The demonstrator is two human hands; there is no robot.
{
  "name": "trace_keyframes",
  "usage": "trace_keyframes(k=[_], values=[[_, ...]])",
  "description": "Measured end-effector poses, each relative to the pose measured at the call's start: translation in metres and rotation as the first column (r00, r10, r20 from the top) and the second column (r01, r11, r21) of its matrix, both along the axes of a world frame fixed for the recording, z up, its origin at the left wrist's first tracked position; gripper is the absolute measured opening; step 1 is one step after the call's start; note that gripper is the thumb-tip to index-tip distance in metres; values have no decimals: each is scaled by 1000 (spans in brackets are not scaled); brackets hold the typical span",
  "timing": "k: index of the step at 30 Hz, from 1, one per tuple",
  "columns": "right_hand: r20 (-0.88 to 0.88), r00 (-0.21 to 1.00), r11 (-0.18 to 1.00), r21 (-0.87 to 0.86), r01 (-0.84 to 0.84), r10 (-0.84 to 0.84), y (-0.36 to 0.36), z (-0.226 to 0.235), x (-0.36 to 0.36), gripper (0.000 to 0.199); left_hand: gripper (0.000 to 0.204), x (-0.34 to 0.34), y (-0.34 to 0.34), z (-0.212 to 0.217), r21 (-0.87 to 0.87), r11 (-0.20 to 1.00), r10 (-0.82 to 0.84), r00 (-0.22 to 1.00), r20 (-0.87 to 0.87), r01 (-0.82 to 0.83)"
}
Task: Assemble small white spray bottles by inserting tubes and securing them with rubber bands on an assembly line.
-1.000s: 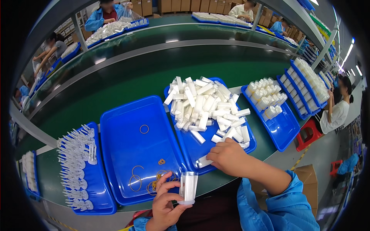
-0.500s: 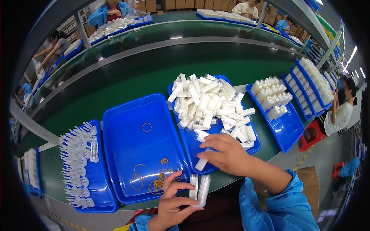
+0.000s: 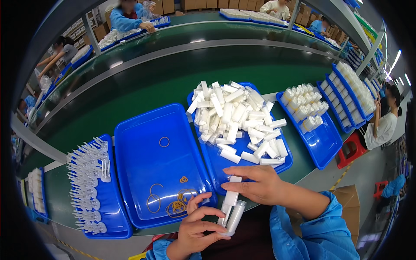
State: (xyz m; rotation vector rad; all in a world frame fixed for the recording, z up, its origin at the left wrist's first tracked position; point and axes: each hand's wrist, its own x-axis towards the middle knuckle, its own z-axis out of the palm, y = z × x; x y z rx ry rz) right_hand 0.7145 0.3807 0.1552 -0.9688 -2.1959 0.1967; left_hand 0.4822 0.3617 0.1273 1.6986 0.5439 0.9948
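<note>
My left hand (image 3: 195, 229) is closed around clear tubes (image 3: 235, 220) with white insides, held upright side by side in front of the trays. My right hand (image 3: 262, 184) pinches a white packet (image 3: 231, 197) in clear wrap; its lower end meets the tops of the pieces in my left hand. Just beyond, a heap of similar white packets (image 3: 229, 115) fills most of a blue tray (image 3: 212, 159). Left of it, another blue tray (image 3: 151, 130) carries tan rubber bands (image 3: 177, 207) near its front edge. My fingers partly hide the held pieces.
At the far left a blue tray (image 3: 115, 216) holds rows of clear, thin-stemmed plastic parts (image 3: 86, 186). On the right, a blue tray (image 3: 323, 151) carries banded bundles (image 3: 303, 102), with stacked full trays (image 3: 351, 95) behind. Co-workers sit across the green conveyor belt (image 3: 147, 82).
My right hand has moved from over the heap's tray toward me, bringing the white packet against the pieces in my left hand. A co-worker across the belt has reached an arm forward.
</note>
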Motion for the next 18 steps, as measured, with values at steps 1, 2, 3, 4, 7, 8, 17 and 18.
trace_keyframes(k=[1,2,3,4,7,8,17,18], values=[[-73,997,994,-107,-18,10,-2,4,-1,34,20,-1,0,-1,-1,1000,-7,1000,-9,7],[-145,989,977,-211,-42,11,-5,11,-3,33,20,-2,0,-1,-1,1000,-14,1000,-17,14],[-217,976,948,-310,-74,5,-7,14,-4,32,20,-2,0,-1,-2,1000,-22,999,-26,22],[-306,952,909,-399,-119,-9,-8,15,-2,30,19,-2,0,0,21,1000,-19,998,-54,20],[-463,882,793,-568,-220,-87,-10,17,0,23,18,-1,-2,6,101,995,-2,990,-139,16],[-458,882,780,-590,-210,-109,-11,17,0,21,19,0,-2,8,137,991,10,986,-168,14],[-357,924,657,-731,-183,-139,-11,30,6,13,18,3,-8,4,378,926,149,939,-309,-23],[-400,902,601,-765,-232,-161,-10,29,8,13,18,3,-9,6,397,918,154,935,-320,-16]])
